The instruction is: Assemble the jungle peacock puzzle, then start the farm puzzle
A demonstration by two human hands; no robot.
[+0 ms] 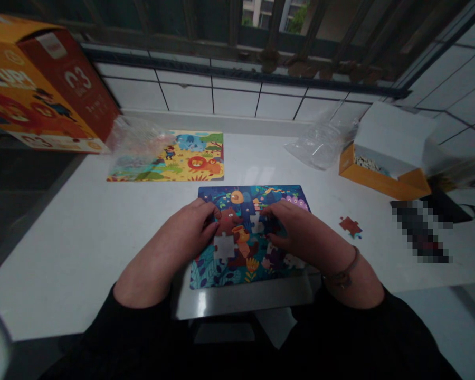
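Note:
A dark blue jigsaw puzzle point(257, 266) with a bear and other animals lies on the white counter in front of me. Two pale gaps show in it, one at the lower left and one near the middle. My left hand point(200, 224) rests at the puzzle's left side, thumb and fingertips close together by the bear's head; what they hold, if anything, is too small to tell. Over the right part is my right hand point(287, 224), thumb and fingers apart beside the middle gap, with nothing visible between them. One loose reddish-brown piece point(351, 226) lies on the counter to the right.
Behind on the left lies a yellow animal picture point(200, 158), partly under clear plastic point(138, 140). A large orange box point(43, 89) stands far left. At the right are another plastic bag point(320, 145), an open orange box point(383, 179) with small pieces, and a pixelated item point(421, 232).

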